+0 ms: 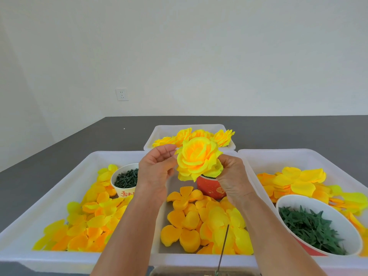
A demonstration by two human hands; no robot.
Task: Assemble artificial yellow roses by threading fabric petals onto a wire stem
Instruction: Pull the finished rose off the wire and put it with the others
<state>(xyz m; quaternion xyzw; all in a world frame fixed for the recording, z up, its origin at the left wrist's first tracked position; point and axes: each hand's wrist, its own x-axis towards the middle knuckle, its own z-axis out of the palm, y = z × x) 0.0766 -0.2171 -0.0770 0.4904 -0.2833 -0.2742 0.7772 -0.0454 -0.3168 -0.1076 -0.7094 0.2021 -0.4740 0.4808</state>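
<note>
Closest to the person, below both wrists, a thin wire (223,248) sticks up in front of loose yellow petals (201,222) lying in a white tray (99,257). If an arm drops, it could bump the wire and knock it over.

Higher up, both hands hold one yellow rose (196,159) in the air. The left hand (154,172) has its fingers curled, and its fingertips pinch a petal edge on the rose's left side. The right hand (232,176) grips the rose from below on the right. I cannot tell just how those fingers sit, because the petals hide them.

The petals are soft cloth. A hard pull from the left fingers could tug a layer out of shape. If the right hand lets go, the rose could fall onto the red cup (211,188) just under it.

Past the fingers, finished roses (199,135) sit in a far tray (157,134).
</note>
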